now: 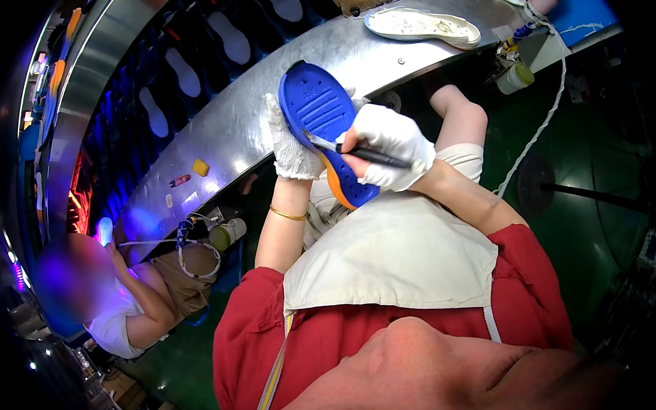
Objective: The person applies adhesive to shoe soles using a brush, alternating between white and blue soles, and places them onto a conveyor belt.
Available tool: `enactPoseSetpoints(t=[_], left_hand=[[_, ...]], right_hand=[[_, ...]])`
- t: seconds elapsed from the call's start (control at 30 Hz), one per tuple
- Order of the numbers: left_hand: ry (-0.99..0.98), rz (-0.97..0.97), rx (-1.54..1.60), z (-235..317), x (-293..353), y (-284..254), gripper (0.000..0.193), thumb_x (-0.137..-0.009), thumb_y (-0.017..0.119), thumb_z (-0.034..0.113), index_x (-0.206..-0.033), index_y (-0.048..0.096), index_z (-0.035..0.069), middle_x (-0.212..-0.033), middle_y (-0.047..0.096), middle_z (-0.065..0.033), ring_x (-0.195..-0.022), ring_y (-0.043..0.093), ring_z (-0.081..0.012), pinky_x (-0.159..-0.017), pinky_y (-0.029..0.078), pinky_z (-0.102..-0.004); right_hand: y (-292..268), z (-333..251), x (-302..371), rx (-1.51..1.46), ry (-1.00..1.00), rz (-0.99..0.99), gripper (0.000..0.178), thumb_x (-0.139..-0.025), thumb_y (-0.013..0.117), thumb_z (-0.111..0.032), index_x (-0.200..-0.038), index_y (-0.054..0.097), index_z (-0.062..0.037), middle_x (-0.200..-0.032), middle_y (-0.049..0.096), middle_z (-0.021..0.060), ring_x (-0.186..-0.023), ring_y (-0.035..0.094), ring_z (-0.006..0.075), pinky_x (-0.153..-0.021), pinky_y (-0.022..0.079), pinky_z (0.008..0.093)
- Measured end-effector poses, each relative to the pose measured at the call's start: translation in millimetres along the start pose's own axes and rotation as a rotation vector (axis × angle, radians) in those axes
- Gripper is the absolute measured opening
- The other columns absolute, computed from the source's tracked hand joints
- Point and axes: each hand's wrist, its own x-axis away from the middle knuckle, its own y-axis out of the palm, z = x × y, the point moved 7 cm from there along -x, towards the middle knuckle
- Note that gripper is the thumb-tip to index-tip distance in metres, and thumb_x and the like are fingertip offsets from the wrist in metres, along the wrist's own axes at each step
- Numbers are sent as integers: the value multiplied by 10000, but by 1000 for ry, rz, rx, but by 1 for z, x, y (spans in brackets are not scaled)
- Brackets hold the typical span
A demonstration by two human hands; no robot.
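A blue shoe sole (316, 100) with an orange edge along its narrower end is held up at a tilt in front of my apron. My left hand (292, 150), in a white knit glove, is closed around the sole's left side; some of its fingers are hidden behind it. In my right hand (394, 146), also gloved but with bare fingertips showing, is a brush (373, 157) with a dark handle. Its bristle end meets or nearly meets the sole's inner face near the middle.
Beyond my hands curves a metal ledge (266, 84), beside a dark conveyor carrying several pale insoles (230, 36). A white sole (423, 25) lies on the ledge, farther left a yellow block (201, 167). Cups, one (515, 78), hang below its edge. Another person (140, 305) sits left.
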Motion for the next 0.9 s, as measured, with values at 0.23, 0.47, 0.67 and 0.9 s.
enactPoseSetpoints(t=[0.23, 0.47, 0.67, 0.9], left_hand=[[-186, 271, -460, -49, 41, -41, 906, -707, 351, 777, -1341, 342, 130, -1266, 476, -89, -1122, 504, -215, -945, 439, -365], [98, 297, -300, -26, 2, -37, 901, -705, 320, 795, -1227, 455, 74, -1100, 572, -102, -960, 577, -218, -868, 488, -357], [273, -277, -174, 2, -39, -14, 937, -677, 396, 800, -1240, 455, 54, -1106, 575, -135, -1021, 557, -283, -982, 391, -464], [382, -379, -133, 28, -46, 23, 683, -793, 564, 546, -1202, 468, 7, -1111, 563, -105, -1047, 525, -246, -1036, 333, -402]], right_hand=[[-33, 45, 36, -85, 250, 127, 111, -736, 684, -35, -804, 597, -29, -804, 619, 87, -663, 595, 130, -634, 481, 248], [-26, 60, 22, -525, 467, 134, 94, -820, 611, -72, -816, 543, -7, -824, 610, 106, -632, 580, 106, -582, 479, 217], [-12, 26, -3, -229, 248, 41, 123, -726, 713, -41, -798, 621, -2, -786, 642, 89, -666, 581, 114, -643, 475, 237], [-14, 11, -11, -103, 30, 110, 107, -700, 720, -26, -762, 632, -29, -799, 657, 78, -786, 627, 157, -729, 479, 280]])
